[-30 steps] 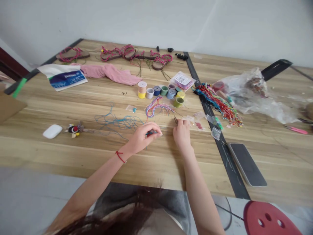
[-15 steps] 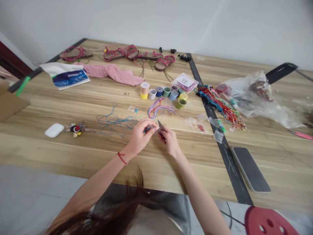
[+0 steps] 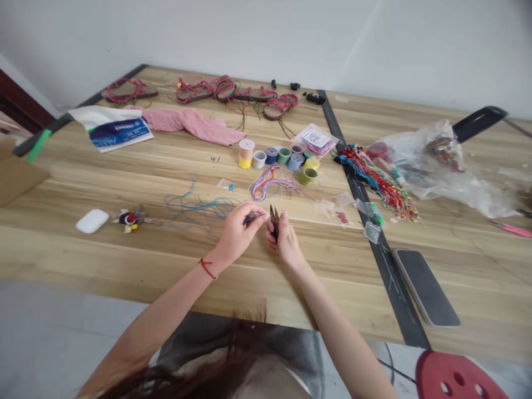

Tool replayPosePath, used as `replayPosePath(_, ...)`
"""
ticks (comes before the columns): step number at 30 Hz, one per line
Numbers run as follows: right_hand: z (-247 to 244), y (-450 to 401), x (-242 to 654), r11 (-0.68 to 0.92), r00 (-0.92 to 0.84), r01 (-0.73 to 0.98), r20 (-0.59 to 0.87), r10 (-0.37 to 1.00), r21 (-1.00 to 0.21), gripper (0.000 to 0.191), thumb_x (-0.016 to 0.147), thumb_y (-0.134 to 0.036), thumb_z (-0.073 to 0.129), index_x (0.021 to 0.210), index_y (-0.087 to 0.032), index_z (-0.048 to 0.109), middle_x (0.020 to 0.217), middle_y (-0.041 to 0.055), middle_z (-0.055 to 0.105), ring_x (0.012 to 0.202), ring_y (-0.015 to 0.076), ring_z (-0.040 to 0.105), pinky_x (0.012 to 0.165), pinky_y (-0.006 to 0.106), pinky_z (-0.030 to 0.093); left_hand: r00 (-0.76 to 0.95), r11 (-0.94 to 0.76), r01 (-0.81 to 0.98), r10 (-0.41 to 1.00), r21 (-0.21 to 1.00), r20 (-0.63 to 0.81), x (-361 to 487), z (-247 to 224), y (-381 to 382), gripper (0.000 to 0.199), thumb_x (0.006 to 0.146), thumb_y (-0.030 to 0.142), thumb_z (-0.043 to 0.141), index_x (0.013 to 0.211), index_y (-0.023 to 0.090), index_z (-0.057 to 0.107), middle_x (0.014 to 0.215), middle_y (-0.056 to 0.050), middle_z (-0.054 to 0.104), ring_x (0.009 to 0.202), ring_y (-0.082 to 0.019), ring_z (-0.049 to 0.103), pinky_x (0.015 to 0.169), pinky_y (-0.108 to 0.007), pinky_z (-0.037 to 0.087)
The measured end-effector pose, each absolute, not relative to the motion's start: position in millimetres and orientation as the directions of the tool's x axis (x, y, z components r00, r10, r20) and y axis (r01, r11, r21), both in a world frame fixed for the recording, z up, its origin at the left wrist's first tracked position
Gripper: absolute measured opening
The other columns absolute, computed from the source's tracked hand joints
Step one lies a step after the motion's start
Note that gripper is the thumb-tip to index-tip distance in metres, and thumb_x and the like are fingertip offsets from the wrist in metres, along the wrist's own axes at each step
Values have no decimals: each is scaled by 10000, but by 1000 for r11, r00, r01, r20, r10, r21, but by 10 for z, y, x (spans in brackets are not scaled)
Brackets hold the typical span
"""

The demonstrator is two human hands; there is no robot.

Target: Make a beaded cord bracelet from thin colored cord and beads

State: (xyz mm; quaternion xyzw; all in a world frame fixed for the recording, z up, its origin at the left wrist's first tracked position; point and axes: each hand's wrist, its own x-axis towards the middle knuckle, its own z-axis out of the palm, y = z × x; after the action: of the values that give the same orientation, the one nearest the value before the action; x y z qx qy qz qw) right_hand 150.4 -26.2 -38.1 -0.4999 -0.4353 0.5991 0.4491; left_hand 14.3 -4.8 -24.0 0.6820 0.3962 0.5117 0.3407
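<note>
- A cardboard box (image 3: 16,185) sat at the far left, against the edge of the wooden table (image 3: 103,266).
- A white earbud case (image 3: 92,221) lay on the table, just left of a small keyring ornament (image 3: 129,218).
- A printed flyer (image 3: 114,128) and a pink cloth (image 3: 187,124) lay toward the far side, below a row of braided pink sandals (image 3: 224,91).
- A loose tangle of blue cord (image 3: 195,206) lay beyond the left hand.
- The left hand (image 3: 236,233), wearing a red cord bracelet (image 3: 205,269), was closed in a pinch on a short blue thread (image 3: 250,220).
- The right hand (image 3: 286,238) was closed around small scissors (image 3: 274,220), held just beside the left hand and not touching it, with the blades pointing up and away from the person.
- Thread spools (image 3: 270,156) stood in a cluster beyond the hands, with a multicoloured thread bundle (image 3: 266,188) nearer to the person.
- Small bead bags (image 3: 332,209) lay to the right of the hands.
- Colourful braided cords (image 3: 378,180) lay over a black strip (image 3: 374,235), beside a clear plastic bag (image 3: 440,166).
- A phone (image 3: 426,287) lay face down, with a pink-handled tool (image 3: 511,229) at the far right.
- A red stool (image 3: 455,377) showed below the table edge.
</note>
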Motion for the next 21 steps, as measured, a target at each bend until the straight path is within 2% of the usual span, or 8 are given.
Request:
replayPosePath(3,-396,-261,1513,-243,-87,-94,-235,968,-965,647,732,-876,305,620,-240,355,435,-82,256,362,77,182,356,250,172,191,-450,196,889,871,416,162,-250,-53,41,857,203,620,843,166,629,868,-33,666,836,-126,613,770,-255,489)
replayPosePath(12,-424,-222,1532,-162,-44,-63,-159,986,-985,653,779,-842,274,551,-235,354,413,-56,320,359,88,292,367,245,278,273,-483,239,866,842,419,209,-266,-87,50,861,137,601,835,169,630,881,-35,668,859,-134,608,812,-265,480)
replayPosePath(21,-477,-200,1548,-144,-44,-67,-141,989,-987,645,795,-823,290,506,-245,298,404,-51,269,367,97,267,372,253,285,292,-505,230,851,832,436,216,-273,-95,45,863,139,602,848,170,631,882,-35,660,854,-130,608,804,-256,481)
